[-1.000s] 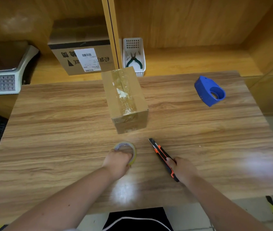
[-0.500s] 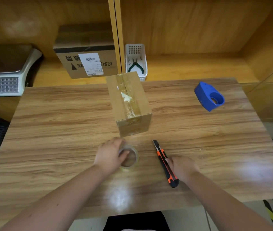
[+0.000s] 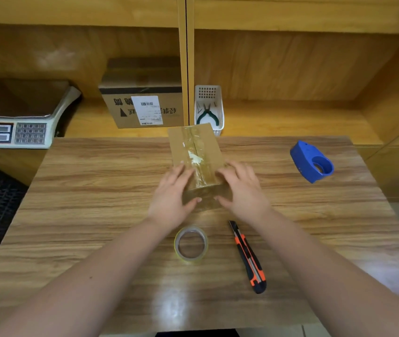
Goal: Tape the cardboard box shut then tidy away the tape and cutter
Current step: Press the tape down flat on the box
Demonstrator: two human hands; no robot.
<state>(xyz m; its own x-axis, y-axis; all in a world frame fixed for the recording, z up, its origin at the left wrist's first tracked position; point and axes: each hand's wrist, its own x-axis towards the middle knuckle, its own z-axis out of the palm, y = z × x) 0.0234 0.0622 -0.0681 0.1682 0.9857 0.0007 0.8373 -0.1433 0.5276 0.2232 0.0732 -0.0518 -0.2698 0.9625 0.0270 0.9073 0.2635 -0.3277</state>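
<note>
From the head camera: both hands are on the near end of the cardboard box (image 3: 194, 152), which runs lengthwise away from the person, taped seam down its middle. The left hand (image 3: 171, 193) lies spread on the left edge, the right hand (image 3: 241, 188) spread on the right, thumbs over the front face, pinching nothing. Just behind the wrists, nearer the person, sit the tape roll (image 3: 191, 244), flat, under the left forearm, and the cutter (image 3: 248, 257), pointing away beside the right. I'd say each hand takes its neighbour.
</note>
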